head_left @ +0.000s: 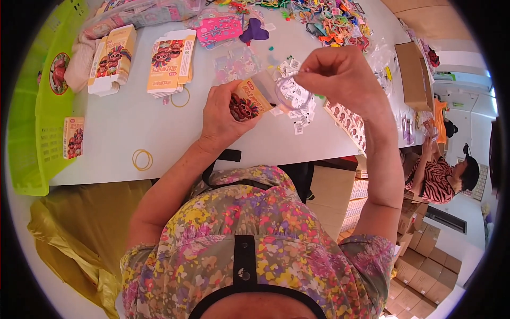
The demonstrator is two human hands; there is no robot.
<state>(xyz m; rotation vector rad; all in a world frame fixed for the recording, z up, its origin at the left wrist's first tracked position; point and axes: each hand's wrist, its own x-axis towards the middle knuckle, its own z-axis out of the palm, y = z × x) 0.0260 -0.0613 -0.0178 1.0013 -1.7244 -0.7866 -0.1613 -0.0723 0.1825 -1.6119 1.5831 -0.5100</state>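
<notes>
My left hand (218, 114) is closed around a small orange printed box (249, 100), tilted above the table with its upper end toward the right. Between thumb and fingertips, my right hand (340, 74) pinches a thin pale purple ring-shaped band (278, 97), which hangs beside that end of the box. Small white printed packets (304, 118) lie in a loose heap under the band. To their right is a sheet of face stickers (346, 126). Flat orange cartons (169, 66) are stacked left of my left hand.
A bright green basket (32, 143) stands at the left edge, an orange box (73, 139) beside it. More cartons (110, 64), rubber bands (142, 159), a pink card (218, 32) and a heap of colourful bands (340, 24) lie around. A co-worker (438, 178) sits at the right.
</notes>
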